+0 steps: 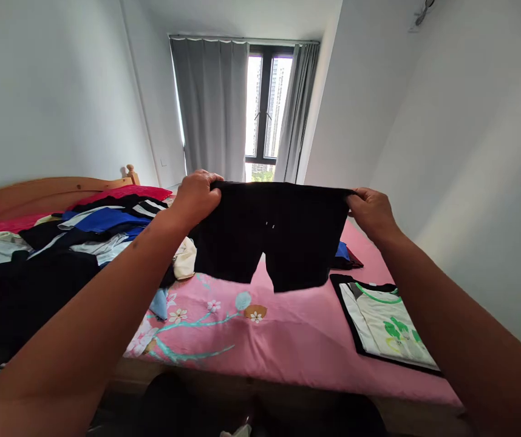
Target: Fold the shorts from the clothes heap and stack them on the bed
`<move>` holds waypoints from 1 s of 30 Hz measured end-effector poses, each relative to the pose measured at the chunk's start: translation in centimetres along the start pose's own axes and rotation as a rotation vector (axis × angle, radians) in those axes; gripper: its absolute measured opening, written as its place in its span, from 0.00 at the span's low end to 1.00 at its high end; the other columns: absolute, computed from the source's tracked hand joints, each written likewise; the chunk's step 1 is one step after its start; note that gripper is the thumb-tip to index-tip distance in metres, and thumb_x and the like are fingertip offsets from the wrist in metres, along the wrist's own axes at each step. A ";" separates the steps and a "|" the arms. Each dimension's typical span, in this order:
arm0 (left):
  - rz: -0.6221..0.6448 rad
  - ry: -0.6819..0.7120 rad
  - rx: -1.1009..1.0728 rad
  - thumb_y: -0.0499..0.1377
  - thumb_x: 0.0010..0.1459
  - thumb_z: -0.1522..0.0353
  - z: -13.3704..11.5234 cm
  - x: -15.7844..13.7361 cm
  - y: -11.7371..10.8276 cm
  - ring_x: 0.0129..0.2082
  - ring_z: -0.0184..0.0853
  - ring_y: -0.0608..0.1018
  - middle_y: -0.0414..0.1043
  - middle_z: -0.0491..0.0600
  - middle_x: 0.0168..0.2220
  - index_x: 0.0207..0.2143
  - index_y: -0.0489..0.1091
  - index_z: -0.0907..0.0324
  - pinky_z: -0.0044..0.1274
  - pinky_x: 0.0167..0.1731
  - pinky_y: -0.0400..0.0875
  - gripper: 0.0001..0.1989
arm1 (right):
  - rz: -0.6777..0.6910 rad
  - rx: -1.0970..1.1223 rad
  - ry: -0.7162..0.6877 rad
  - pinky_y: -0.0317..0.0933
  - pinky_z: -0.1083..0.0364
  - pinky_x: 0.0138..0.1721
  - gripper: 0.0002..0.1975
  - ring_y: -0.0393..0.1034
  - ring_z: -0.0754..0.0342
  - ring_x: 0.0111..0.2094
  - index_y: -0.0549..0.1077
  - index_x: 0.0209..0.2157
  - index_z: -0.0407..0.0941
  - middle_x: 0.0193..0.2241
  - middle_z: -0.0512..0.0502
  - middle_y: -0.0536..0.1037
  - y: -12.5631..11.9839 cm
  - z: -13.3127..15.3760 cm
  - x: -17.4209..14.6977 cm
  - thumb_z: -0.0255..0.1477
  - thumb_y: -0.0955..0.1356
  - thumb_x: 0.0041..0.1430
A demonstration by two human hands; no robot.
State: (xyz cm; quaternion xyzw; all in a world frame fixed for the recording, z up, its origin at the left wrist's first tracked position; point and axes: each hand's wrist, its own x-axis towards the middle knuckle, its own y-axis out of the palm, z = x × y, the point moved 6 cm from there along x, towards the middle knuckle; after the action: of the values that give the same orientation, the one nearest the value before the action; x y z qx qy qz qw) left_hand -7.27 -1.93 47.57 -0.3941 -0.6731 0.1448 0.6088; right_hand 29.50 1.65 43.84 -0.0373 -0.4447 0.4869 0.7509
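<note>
A pair of black shorts (297, 237) hangs stretched out in the air above the bed, its waistband at the top and both legs hanging down. My left hand (197, 193) pinches the waistband's left end. At the opposite end, my right hand (372, 211) grips the other corner, fingers closed on the cloth. Two short white marks show near the middle of the shorts. Behind and below lies the pink flowered bed sheet (288, 346).
A loose heap of clothes (105, 221) covers the left of the bed, by the wooden headboard (60, 185). Folded shirts (385, 318) lie at the right edge, with another folded dark and blue pile (345, 258) behind. Grey curtains (212, 103) flank the window.
</note>
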 end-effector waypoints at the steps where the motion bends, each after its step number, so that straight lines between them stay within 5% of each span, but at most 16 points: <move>1: 0.025 0.025 0.031 0.51 0.53 0.73 0.2 -1.0 0.5 0.50 0.42 0.71 0.71 0.54 0.46 0.47 0.72 0.65 0.32 0.52 0.62 0.20 | 0.009 -0.056 -0.014 0.63 0.55 0.36 0.16 0.70 0.54 0.33 0.76 0.38 0.41 0.30 0.46 0.77 0.4 -0.6 -1.0 0.35 0.62 0.56; 6: 0.404 -0.072 0.056 0.51 0.53 0.73 3.8 -12.4 9.6 0.49 0.41 0.72 0.72 0.55 0.46 0.47 0.72 0.62 0.30 0.51 0.63 0.20 | 0.352 -0.195 0.115 0.61 0.52 0.47 0.18 0.71 0.50 0.44 0.75 0.45 0.46 0.42 0.45 0.77 7.8 -8.6 -11.9 0.31 0.61 0.54; 10: 0.656 -0.204 0.046 0.52 0.51 0.75 5.5 -25.0 17.1 0.44 0.41 0.76 0.74 0.57 0.42 0.42 0.74 0.62 0.29 0.47 0.68 0.17 | 0.510 -0.198 0.210 0.65 0.53 0.43 0.17 0.74 0.51 0.39 0.75 0.40 0.43 0.36 0.46 0.79 13.2 -15.0 -23.9 0.27 0.61 0.49; 15: 0.706 -0.270 -0.042 0.60 0.48 0.68 6.5 -36.0 20.3 0.58 0.46 0.66 0.63 0.61 0.57 0.54 0.66 0.63 0.33 0.56 0.62 0.29 | 0.444 -0.221 0.352 0.59 0.45 0.53 0.32 0.66 0.43 0.52 0.63 0.54 0.40 0.50 0.37 0.71 14.0 -19.3 -33.0 0.30 0.65 0.44; 19: 0.472 -0.341 -0.254 0.55 0.57 0.59 7.9 -38.9 20.0 0.62 0.41 0.60 0.55 0.58 0.62 0.60 0.58 0.60 0.33 0.59 0.58 0.30 | 0.417 0.094 0.696 0.62 0.46 0.50 0.37 0.66 0.41 0.52 0.63 0.52 0.41 0.48 0.36 0.72 13.3 -21.7 -35.0 0.44 0.70 0.40; 22: 0.325 -0.447 -0.282 0.51 0.59 0.59 8.8 -38.9 20.0 0.56 0.41 0.68 0.66 0.57 0.54 0.54 0.64 0.60 0.36 0.57 0.61 0.23 | 0.465 0.309 0.944 0.66 0.53 0.28 0.25 0.73 0.49 0.33 0.67 0.38 0.44 0.33 0.42 0.75 13.8 -22.7 -35.4 0.48 0.66 0.46; 25: 0.335 -0.653 -0.280 0.53 0.56 0.58 9.7 -38.7 20.8 0.50 0.45 0.73 0.72 0.57 0.47 0.47 0.68 0.61 0.39 0.53 0.63 0.20 | 0.526 0.334 1.027 0.53 0.60 0.15 0.21 0.63 0.58 0.16 0.63 0.27 0.45 0.19 0.51 0.68 14.7 -22.9 -35.4 0.50 0.64 0.48; 30: 0.413 -0.889 -0.331 0.56 0.53 0.59 10.5 -38.5 22.3 0.43 0.46 0.77 0.76 0.59 0.40 0.40 0.69 0.64 0.35 0.44 0.71 0.18 | 0.549 0.309 1.077 0.40 0.63 0.12 0.21 0.54 0.61 0.11 0.57 0.23 0.46 0.11 0.58 0.55 16.3 -23.0 -35.5 0.48 0.65 0.49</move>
State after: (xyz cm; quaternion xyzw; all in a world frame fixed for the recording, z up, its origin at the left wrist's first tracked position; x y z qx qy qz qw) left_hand -11.16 -11.73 3.07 -0.5100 -0.7889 0.3071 0.1523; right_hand 29.69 -8.33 -0.37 -0.2814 0.0978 0.6338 0.7138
